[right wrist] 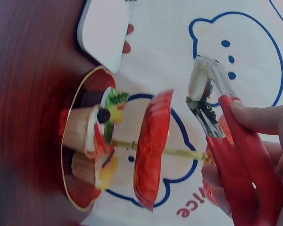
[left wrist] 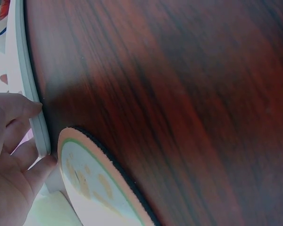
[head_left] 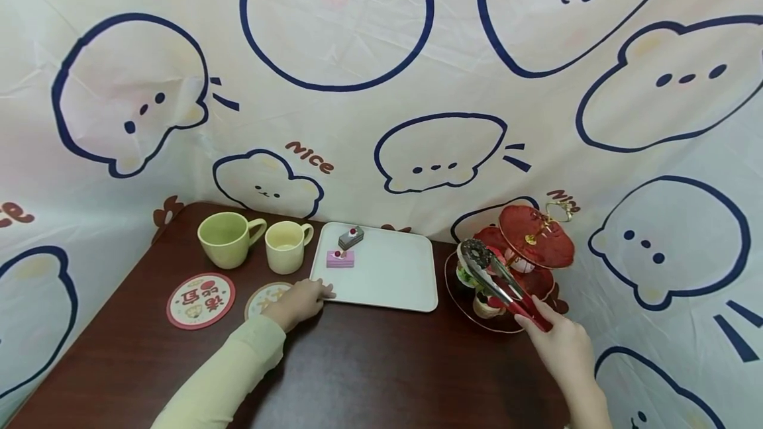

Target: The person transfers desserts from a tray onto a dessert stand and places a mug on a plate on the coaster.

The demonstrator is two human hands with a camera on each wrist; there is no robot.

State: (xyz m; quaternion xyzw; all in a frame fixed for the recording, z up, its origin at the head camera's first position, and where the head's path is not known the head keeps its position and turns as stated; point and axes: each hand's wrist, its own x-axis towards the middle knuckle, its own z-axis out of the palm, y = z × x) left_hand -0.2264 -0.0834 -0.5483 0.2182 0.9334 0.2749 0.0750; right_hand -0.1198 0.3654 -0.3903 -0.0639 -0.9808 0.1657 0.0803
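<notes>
My right hand (head_left: pixel 563 343) grips red-handled metal tongs (right wrist: pixel 247 165) in front of the tiered stand (head_left: pixel 536 237). Between the tong tips is a dark, round, doughnut-like sweet (head_left: pixel 477 253), which shows a pale side in the right wrist view. At the near left corner of the white tray (head_left: pixel 381 283), my left hand (head_left: pixel 304 303) holds the edge, its thumb on the rim in the left wrist view. A pink cake slice (head_left: pixel 340 259) and a grey-brown cake slice (head_left: pixel 351 238) lie at the tray's left end. Cupcakes (right wrist: pixel 82 129) sit on the stand's bottom tier.
Left of the tray stand a large green mug (head_left: pixel 225 240) and a smaller cream mug (head_left: pixel 285 249). A red-rimmed coaster (head_left: pixel 201 300) lies before them, and a second coaster (head_left: pixel 259 298) is partly covered by my left hand. A printed cloth (head_left: pixel 352 124) hangs behind the dark wooden table (head_left: pixel 369 369).
</notes>
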